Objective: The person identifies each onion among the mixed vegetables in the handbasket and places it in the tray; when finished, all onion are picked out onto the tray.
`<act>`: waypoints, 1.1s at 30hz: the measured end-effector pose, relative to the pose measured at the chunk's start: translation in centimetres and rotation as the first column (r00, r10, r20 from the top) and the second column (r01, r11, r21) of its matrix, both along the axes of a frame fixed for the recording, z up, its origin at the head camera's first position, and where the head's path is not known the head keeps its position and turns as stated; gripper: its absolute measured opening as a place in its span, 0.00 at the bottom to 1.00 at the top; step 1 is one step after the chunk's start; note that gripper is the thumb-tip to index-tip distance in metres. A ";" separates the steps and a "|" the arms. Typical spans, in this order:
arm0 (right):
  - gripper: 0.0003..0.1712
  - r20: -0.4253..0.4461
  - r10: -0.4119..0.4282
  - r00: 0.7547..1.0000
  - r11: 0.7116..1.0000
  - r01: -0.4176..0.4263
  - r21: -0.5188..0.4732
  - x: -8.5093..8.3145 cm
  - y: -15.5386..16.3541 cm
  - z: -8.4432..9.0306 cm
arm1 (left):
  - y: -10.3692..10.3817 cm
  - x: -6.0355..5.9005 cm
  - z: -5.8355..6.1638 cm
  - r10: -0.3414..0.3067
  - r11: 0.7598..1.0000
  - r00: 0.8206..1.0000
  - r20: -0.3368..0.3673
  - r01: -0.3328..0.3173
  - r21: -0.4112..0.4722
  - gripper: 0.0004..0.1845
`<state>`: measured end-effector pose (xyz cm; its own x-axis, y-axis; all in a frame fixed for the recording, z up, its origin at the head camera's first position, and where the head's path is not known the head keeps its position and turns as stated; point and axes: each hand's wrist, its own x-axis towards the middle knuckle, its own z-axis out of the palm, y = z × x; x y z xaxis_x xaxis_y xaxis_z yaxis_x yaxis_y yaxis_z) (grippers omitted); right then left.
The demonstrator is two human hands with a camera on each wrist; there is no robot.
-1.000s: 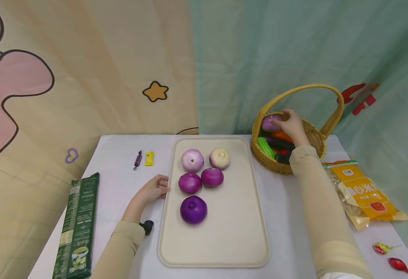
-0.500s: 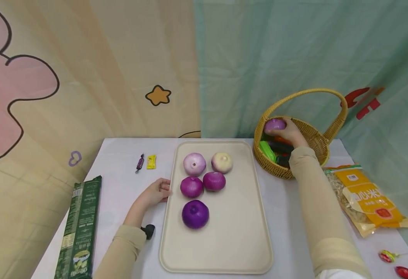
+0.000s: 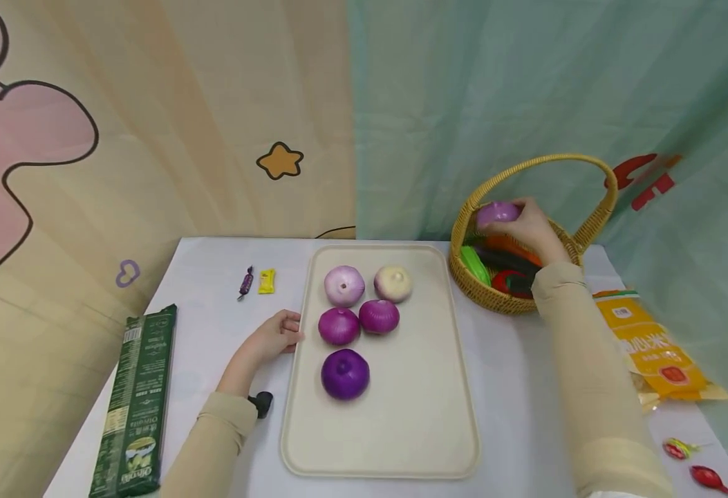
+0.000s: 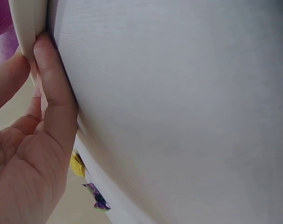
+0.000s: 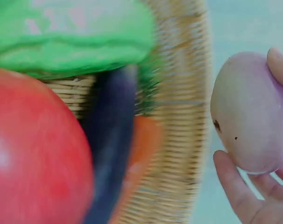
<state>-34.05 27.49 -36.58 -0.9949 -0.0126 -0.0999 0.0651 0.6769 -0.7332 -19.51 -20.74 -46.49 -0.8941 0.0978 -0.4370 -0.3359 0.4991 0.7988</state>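
My right hand grips a light purple onion at the basket's far left rim. In the right wrist view the onion sits between thumb and fingertips, beside the wicker rim. Below it the basket holds a green ridged vegetable, a dark eggplant, something orange and a red tomato-like one. My left hand pinches the left edge of the beige tray, thumb and finger on its rim. Several onions rest on the tray's left and upper part.
A purple wrapped candy and a yellow one lie left of the tray. A long green packet is at far left. Right of my right arm are an orange bag, a lollipop and a red candy.
My right hand has moved slightly up and to the right with the onion, uncovering more of the basket's contents. My left hand stays at the tray's edge.
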 end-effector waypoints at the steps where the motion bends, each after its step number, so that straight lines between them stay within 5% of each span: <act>1: 0.59 -0.010 0.004 1.000 1.000 -0.004 0.002 0.5 0.0 0.5 | 0.0 -0.1 0.1 -0.002 1.000 1.000 -0.003 0.002 0.002 0.22; 5: 0.59 -0.053 0.020 0.998 0.999 -0.018 0.032 3.7 -0.4 1.7 | 0.0 -0.5 0.3 -0.017 1.000 1.000 -0.013 0.017 0.005 0.23; 9: 0.58 -0.054 0.061 0.997 0.997 -0.059 0.049 8.6 -1.9 1.2 | 0.1 -0.8 0.1 -0.028 1.000 0.999 -0.015 0.028 0.005 0.23; 14: 0.53 -0.043 0.169 0.985 0.983 -0.172 -0.067 14.1 -5.1 -2.1 | 0.3 -1.2 0.0 -0.024 1.000 1.000 -0.015 0.024 0.007 0.24; 18: 0.50 0.017 0.231 0.973 0.955 -0.223 -0.193 17.0 -7.9 -5.2 | 0.4 -1.2 0.2 -0.021 1.000 1.000 -0.007 0.021 0.006 0.24; 23: 0.50 0.072 0.235 0.969 0.951 -0.213 -0.223 18.5 -11.0 -7.9 | 0.4 -1.2 0.1 -0.026 1.000 1.000 -0.003 0.026 0.008 0.24; 33: 0.49 0.080 0.253 0.964 0.954 -0.234 -0.187 18.6 -14.7 -9.0 | 0.3 -1.4 0.4 -0.036 0.999 0.999 0.009 0.036 -0.012 0.24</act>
<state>-15.41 12.82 -45.55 -0.9440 -0.2795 -0.1754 -0.0051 0.5439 -0.8391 -20.89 -20.43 -46.14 -0.8863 0.1242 -0.4462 -0.3245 0.5210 0.7895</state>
